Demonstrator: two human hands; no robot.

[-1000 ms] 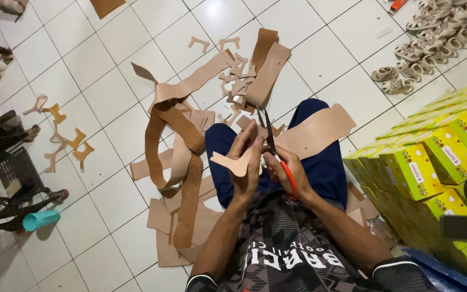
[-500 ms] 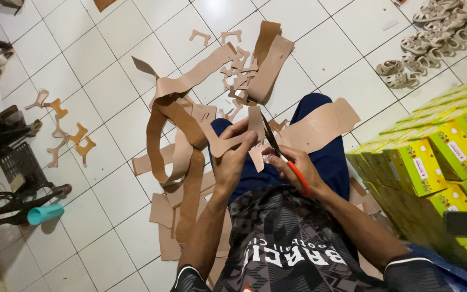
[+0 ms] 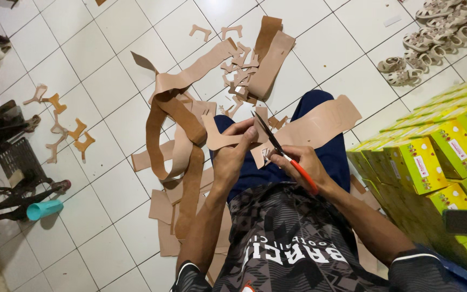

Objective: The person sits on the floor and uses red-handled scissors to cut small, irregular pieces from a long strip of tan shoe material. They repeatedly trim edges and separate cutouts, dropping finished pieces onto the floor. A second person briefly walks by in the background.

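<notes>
I sit on a white tiled floor with my legs in dark blue trousers. My left hand (image 3: 235,151) pinches a tan leather piece (image 3: 218,138) above my lap. My right hand (image 3: 297,165) grips scissors (image 3: 278,150) with red handles, their dark blades open and pointing up towards the leather piece's edge. A broad tan leather sheet (image 3: 320,123) lies across my right knee. Long leather strips (image 3: 175,125) loop on the floor by my left knee.
Cut leather shapes (image 3: 242,70) lie scattered ahead and at the left (image 3: 63,127). Stacked yellow-green boxes (image 3: 433,154) stand at my right. Small sandals (image 3: 428,32) are lined up at the far right. A teal cup (image 3: 44,208) and dark equipment (image 3: 6,162) sit at the left.
My left hand has turned the leather piece and shifted it a little. The scissors have moved along its edge, blades now open.
</notes>
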